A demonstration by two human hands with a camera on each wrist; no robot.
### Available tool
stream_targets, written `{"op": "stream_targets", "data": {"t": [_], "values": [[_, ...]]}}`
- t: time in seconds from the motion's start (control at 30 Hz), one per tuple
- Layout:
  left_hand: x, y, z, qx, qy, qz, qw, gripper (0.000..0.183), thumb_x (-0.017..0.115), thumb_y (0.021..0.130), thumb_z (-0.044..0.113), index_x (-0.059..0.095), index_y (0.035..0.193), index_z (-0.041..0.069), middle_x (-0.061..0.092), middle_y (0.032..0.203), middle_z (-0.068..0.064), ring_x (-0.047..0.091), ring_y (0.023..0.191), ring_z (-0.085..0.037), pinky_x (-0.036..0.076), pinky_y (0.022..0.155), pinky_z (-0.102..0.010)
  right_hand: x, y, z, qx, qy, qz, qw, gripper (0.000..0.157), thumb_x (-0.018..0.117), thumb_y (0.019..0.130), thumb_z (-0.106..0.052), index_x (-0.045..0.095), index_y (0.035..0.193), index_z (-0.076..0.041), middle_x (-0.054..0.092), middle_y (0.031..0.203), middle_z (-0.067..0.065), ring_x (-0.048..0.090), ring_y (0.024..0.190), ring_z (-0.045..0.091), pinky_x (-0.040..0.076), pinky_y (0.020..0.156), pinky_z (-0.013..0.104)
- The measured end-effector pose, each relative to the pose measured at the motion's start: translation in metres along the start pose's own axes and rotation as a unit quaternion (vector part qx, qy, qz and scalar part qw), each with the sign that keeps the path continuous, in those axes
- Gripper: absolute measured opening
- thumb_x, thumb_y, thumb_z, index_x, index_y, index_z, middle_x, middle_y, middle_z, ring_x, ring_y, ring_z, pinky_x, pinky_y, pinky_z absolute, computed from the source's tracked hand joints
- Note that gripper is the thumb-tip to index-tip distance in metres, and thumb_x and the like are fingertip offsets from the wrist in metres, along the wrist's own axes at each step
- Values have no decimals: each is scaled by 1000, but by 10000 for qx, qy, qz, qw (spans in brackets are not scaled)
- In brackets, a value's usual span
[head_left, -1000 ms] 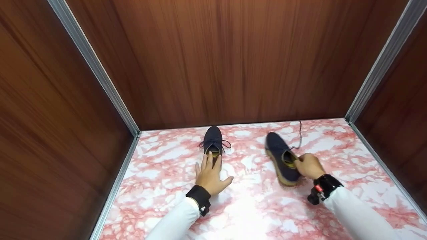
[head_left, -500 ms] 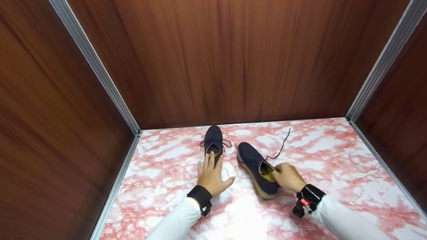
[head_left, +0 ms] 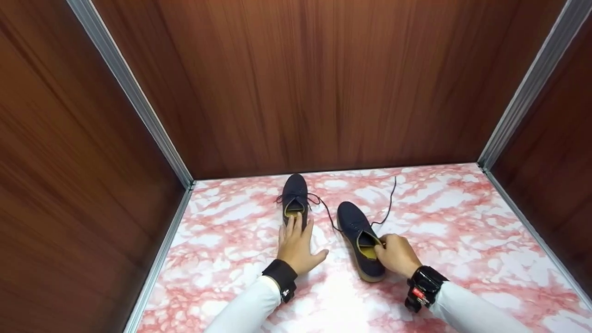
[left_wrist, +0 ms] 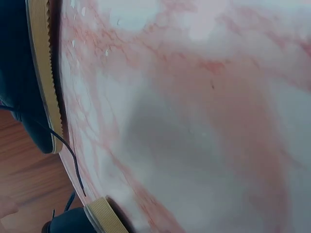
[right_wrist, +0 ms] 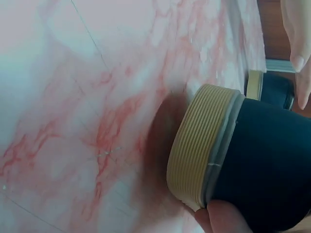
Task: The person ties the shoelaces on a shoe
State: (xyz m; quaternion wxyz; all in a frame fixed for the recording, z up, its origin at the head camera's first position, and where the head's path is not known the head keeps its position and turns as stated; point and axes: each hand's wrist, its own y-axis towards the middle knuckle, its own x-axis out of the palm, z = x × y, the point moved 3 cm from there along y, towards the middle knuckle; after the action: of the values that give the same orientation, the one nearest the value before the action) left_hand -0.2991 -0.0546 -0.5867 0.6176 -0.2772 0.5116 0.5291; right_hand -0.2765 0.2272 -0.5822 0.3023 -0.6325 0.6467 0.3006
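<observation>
while a table [head_left: 222, 231] patterned in glossy red-and-white marble swirls fills the lower half of the head view, a tied shoe [head_left: 295, 187] lies at the centre and a loose-laced shoe [head_left: 352, 218] lies lower and to the right, slanting with its toe to the upper left. both are dark navy, smooth and round-toed, with yellow inside; the tan sole [right_wrist: 199, 145] is finely ribbed. a thin bow [head_left: 313, 199] crosses the first shoe, and on the second one lace [head_left: 391, 203] curls to the upper right.

the left hand [head_left: 296, 249] is spread, fingers straight and thumb out, over the heel of the tied shoe; whether it touches is hard to tell. the right hand [head_left: 398, 254] pinches the right side of the loose-laced shoe's opening.

a narrow strip of marbling separates the shoes, and broader stretches run outward to the side edges. at the far edge, just beyond the tied shoe's toe, rises a reddish-brown wood-grain panel [head_left: 296, 83].
</observation>
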Motion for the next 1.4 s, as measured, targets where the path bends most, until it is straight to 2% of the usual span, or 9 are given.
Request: {"op": "stream_targets", "data": {"t": [0.27, 0.4, 0.53, 0.7, 0.8, 0.97, 1.03, 1.27, 1.4], "values": [[3, -2, 5, 149, -61, -139, 9998, 96, 70, 86, 64, 38, 162, 16, 26, 171, -22, 19, 161, -43, 18, 128, -66, 11, -6, -9, 75, 51, -671, 9977, 49, 73, 87, -19, 64, 130, 5, 75, 94, 12, 68, 82, 19, 57, 72, 35], [5, -2, 8, 318, -247, -110, 9991, 92, 69, 88, 59, 39, 161, 13, 27, 171, -22, 24, 159, -44, 26, 127, -64, 14, -7, -16, -114, -8, -936, 9955, 62, 74, 87, -20, 56, 140, 5, 73, 94, 12, 67, 80, 19, 57, 73, 37], [7, 0, 15, 510, -626, -63, 9967, 80, 70, 92, 52, 47, 154, 7, 42, 163, -21, 40, 151, -42, 36, 123, -57, 15, -7, -21, -264, -71, -1054, 9941, 63, 74, 86, -21, 55, 139, 7, 74, 99, 15, 68, 84, 21, 58, 78, 42], [13, 3, 21, 416, -1378, -490, 9884, 56, 63, 100, 48, 64, 135, 4, 67, 135, -15, 62, 128, -30, 50, 112, -43, 18, -10, -24, -238, 16, -1175, 9928, 62, 75, 86, -22, 55, 139, 4, 74, 99, 15, 69, 85, 21, 59, 78, 43], [17, 4, 23, 204, -1747, -859, 9806, 47, 56, 104, 51, 73, 117, 9, 75, 113, -9, 70, 107, -22, 56, 96, -35, 22, -13, -27, -211, 127, -1295, 9913, 64, 77, 86, -22, 54, 140, 2, 73, 92, 10, 68, 80, 18, 58, 74, 39], [19, 5, 21, -149, -2267, -1264, 9656, 47, 50, 106, 54, 72, 95, 14, 72, 79, -1, 64, 72, -11, 52, 72, -28, 28, -15, -34, -228, 325, -1495, 9880, 68, 80, 87, -27, 52, 142, 2, 72, 91, 8, 68, 80, 17, 59, 74, 38], [18, 5, 19, -342, -2477, -1318, 9592, 48, 49, 106, 54, 71, 93, 14, 70, 77, -1, 63, 69, -11, 52, 71, -29, 29, -16, -36, -258, 424, -1572, 9863, 68, 80, 88, -30, 52, 141, 1, 72, 93, 8, 68, 81, 18, 59, 74, 37], [17, 2, 20, -1007, -3535, -1761, 9132, 54, 49, 106, 56, 70, 96, 8, 76, 83, -14, 78, 78, -37, 64, 71, -48, 30, -22, -34, -407, 741, -1843, 9792, 63, 80, 89, -34, 53, 133, 2, 69, 87, 7, 65, 74, 17, 55, 64, 33], [17, 3, 22, -1046, -3474, -1754, 9152, 50, 51, 106, 55, 70, 91, 11, 73, 79, -10, 77, 75, -35, 64, 67, -45, 29, -22, -29, -403, 1027, -1992, 9737, 62, 77, 92, -39, 52, 132, 1, 70, 86, 9, 66, 73, 20, 55, 63, 34]]}}
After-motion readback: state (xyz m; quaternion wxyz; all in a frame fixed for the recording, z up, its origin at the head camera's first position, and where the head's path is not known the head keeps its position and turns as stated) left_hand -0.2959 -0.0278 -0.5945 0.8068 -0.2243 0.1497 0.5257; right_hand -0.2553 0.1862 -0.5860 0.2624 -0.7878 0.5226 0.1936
